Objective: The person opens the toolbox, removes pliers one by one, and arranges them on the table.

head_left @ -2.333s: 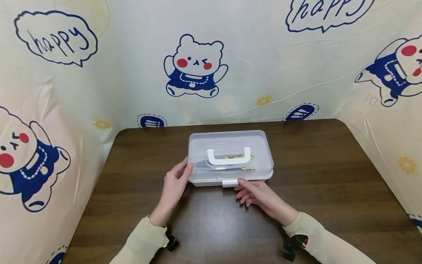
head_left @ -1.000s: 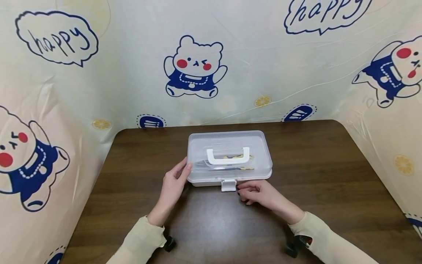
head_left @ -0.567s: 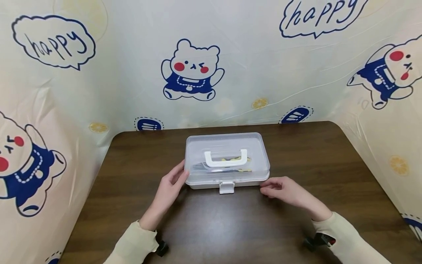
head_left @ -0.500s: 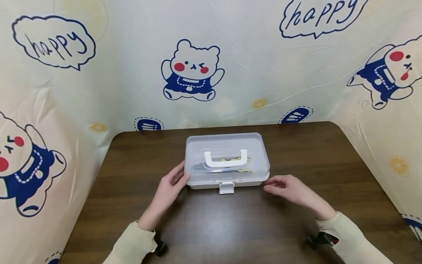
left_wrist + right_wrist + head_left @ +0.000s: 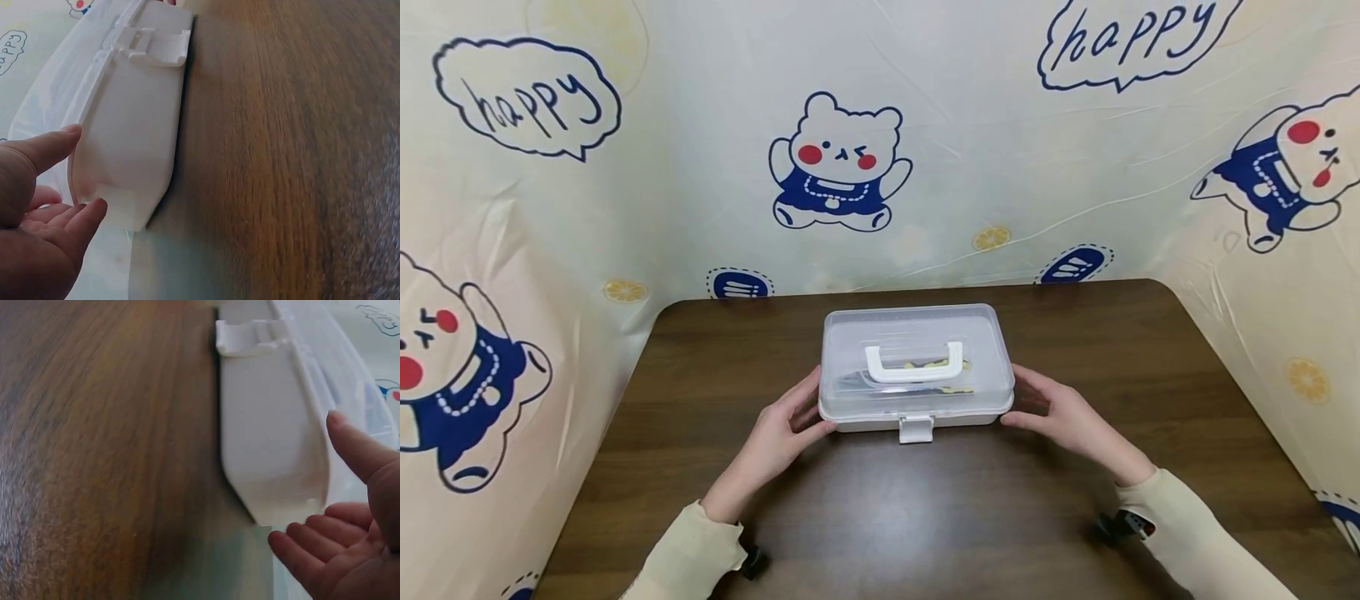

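A plastic storage box (image 5: 917,323) with a clear lid and white base sits on the table. Its white carrying handle (image 5: 914,374) lies on the lid, and the front latch (image 5: 916,430) is flipped down. Through the lid, slim items with yellow-and-dark ends (image 5: 957,390) show, their kind unclear. My left hand (image 5: 771,442) is at the box's left front corner, thumb at the lid's rim (image 5: 94,94), fingers beside the end. At the right front corner, my right hand (image 5: 1067,418) mirrors this, its thumb by the lid's edge and its fingers extended along the side.
The brown wooden table (image 5: 880,517) runs back to a printed curtain (image 5: 985,150) with bear drawings, which also encloses both sides. Near each sleeve cuff hangs a small black wrist device (image 5: 752,562).
The latch has swung from closed to down. My right hand has left it and moved to the box's right end. My left thumb has shifted down to the front left corner.
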